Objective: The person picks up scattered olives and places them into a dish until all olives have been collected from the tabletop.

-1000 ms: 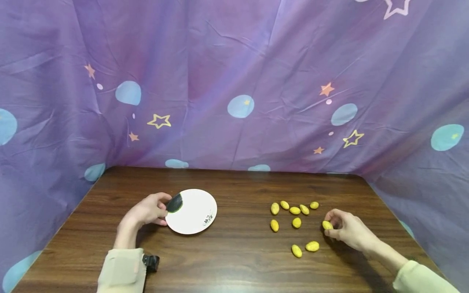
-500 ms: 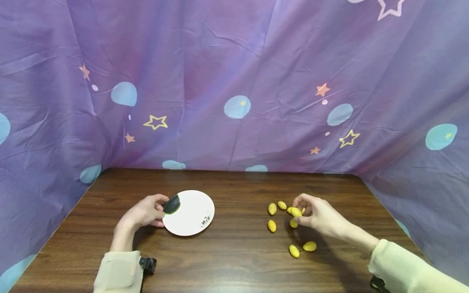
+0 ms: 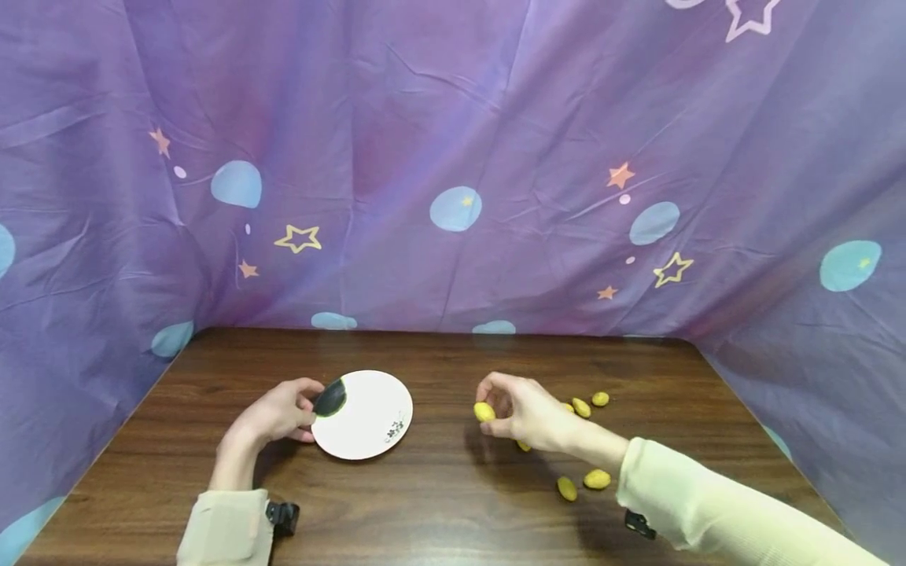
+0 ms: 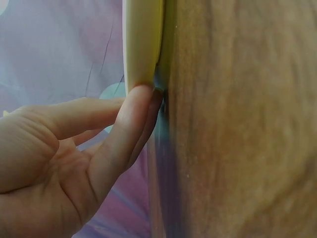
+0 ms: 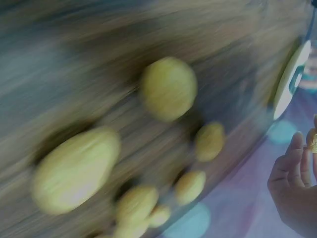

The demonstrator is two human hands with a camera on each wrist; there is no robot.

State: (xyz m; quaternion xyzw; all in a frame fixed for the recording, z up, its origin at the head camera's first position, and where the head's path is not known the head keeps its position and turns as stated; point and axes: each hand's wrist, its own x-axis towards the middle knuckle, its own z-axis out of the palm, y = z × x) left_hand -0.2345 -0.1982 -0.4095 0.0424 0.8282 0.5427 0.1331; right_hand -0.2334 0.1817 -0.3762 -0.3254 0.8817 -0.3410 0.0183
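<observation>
A white plate [image 3: 371,417] with a dark green patch and a small flower print lies left of centre on the table. At its left rim, my left hand [image 3: 276,413] pinches the edge; the left wrist view shows fingertips against the plate's side [image 4: 141,44]. Between the thumb and fingers of my right hand [image 3: 531,413] is a small yellow oval fruit [image 3: 484,412], held above the table to the right of the plate. Loose yellow fruits [image 3: 597,479] of the same kind lie around and beyond the right hand, some hidden behind it.
The brown wooden table [image 3: 425,511] carries everything. A purple curtain [image 3: 396,157] with stars and blue dots hangs along its back and sides. In the right wrist view, several blurred yellow fruits [image 5: 77,171] lie scattered on the wood.
My right hand has carried the yellow fruit leftward, from the right side over the other fruits towards the plate. The left hand has stayed at the plate's rim.
</observation>
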